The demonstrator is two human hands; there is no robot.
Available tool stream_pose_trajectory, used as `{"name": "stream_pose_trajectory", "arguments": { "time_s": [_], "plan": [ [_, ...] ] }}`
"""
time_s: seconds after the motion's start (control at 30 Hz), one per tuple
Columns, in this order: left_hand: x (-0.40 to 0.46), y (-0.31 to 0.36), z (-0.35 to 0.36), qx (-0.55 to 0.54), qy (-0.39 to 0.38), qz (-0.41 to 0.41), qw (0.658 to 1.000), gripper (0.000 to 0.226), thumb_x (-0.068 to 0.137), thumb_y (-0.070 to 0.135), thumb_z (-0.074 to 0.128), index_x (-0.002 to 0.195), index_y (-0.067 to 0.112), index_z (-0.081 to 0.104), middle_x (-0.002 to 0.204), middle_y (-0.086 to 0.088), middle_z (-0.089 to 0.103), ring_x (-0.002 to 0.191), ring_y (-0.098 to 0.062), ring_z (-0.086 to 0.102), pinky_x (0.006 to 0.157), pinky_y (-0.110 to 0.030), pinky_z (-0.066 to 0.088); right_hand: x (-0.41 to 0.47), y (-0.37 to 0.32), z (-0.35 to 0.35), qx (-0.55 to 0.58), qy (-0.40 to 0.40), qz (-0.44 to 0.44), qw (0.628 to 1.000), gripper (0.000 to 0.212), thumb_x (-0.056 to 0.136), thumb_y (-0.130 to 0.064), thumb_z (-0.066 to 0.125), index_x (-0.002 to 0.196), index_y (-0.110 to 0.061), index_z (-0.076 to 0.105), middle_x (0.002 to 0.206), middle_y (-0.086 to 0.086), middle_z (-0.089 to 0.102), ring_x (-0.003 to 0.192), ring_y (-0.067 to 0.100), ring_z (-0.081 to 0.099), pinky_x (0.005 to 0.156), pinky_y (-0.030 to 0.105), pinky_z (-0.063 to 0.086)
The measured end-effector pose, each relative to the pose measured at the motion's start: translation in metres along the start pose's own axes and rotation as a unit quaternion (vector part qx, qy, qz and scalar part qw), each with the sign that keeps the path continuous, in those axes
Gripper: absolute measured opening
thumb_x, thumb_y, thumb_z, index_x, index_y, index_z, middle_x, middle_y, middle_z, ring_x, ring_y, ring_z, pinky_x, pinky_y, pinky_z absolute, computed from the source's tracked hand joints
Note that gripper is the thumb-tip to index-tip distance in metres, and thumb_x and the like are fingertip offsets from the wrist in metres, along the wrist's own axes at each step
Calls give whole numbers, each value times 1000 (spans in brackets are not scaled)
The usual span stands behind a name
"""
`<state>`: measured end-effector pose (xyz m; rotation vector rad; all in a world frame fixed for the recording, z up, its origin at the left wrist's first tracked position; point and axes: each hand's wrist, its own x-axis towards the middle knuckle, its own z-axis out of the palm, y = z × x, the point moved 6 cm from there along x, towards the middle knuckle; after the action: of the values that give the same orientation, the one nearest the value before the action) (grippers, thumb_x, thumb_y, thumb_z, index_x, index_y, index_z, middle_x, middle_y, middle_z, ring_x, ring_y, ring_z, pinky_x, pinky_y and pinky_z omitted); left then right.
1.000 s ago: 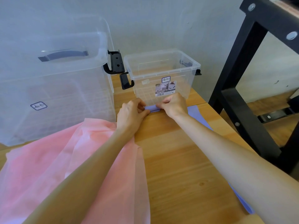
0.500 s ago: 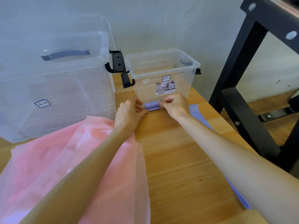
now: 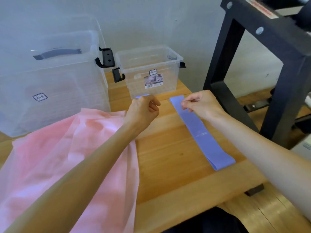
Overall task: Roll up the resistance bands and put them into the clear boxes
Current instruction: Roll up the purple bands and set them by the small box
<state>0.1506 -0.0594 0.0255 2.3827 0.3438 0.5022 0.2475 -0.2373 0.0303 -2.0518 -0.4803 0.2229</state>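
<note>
Two hands over a wooden table, one rolled purple band in hand, one flat band on the table, both clear boxes open.

The left hand point(image 3: 143, 110) has its fingers curled round a small rolled purple resistance band point(image 3: 142, 97), of which only a sliver shows above the knuckles, just in front of the small clear box point(image 3: 148, 71). The right hand point(image 3: 202, 104) pinches thumb to fingertips above the far end of a flat purple resistance band point(image 3: 200, 132) lying on the table point(image 3: 168, 165); whether it grips the band cannot be told. The small clear box shows nothing inside. The large clear box point(image 3: 50, 78) stands to the left, its contents unclear through the hazy wall. A pink cloth point(image 3: 75, 157) lies under the left forearm. A black metal frame point(image 3: 277, 64) stands at right.
</note>
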Motion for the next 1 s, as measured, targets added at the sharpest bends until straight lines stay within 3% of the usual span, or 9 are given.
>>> {"name": "stream_pose_trajectory", "arguments": {
  "time_s": [0.17,0.27,0.4,0.53,0.67,0.87,1.0],
  "plan": [
    [-16,19,22,-12,-33,0,999,17,85,5,65,98,14,70,85,5,69,81,-8,65,78,-18,51,-69,21,-34,-30,-39,-10,999,9,89,-13,70,85,-12,78,79,-6,74,65,-3,64,60,5,44],
    [-15,18,38,-11,-49,-11,999,15,90,9,65,103,14,70,93,3,69,83,-6,61,73,-11,47,-110,32,-45,-48,-73,-48,995,5,87,-15,74,87,-14,79,82,-12,74,77,-8,65,67,3,45],
    [-5,18,55,47,-61,5,997,28,96,9,57,122,8,65,121,-5,68,100,-18,64,84,-21,44,-141,57,-50,-133,-95,-61,985,25,72,-37,83,95,-30,75,96,-19,67,95,-7,55,74,6,40],
    [17,18,68,104,-63,17,992,42,98,9,48,140,8,50,140,-15,53,118,-33,58,96,-42,48,-156,73,-49,-165,-116,-83,976,47,73,-42,83,114,-42,60,117,-31,50,115,-14,40,90,7,32],
    [43,21,78,147,-57,7,987,39,102,13,43,138,2,48,137,-19,53,118,-38,57,93,-49,48,-163,78,-52,-152,-92,-105,978,50,81,-34,79,121,-42,49,122,-31,46,115,-12,44,90,5,36],
    [69,28,93,237,-39,15,971,27,103,14,45,115,-2,62,119,-23,54,103,-42,59,74,-43,42,-172,81,-54,-189,-29,-240,952,8,92,-26,61,97,-22,65,114,-18,52,109,-1,52,90,14,43],
    [73,31,94,196,-13,15,980,20,96,12,55,114,6,62,115,-16,61,101,-36,60,74,-39,45,-181,70,-51,-251,8,-314,916,26,93,-30,49,88,-18,71,103,-8,62,95,6,59,73,23,51]
  ]
}}
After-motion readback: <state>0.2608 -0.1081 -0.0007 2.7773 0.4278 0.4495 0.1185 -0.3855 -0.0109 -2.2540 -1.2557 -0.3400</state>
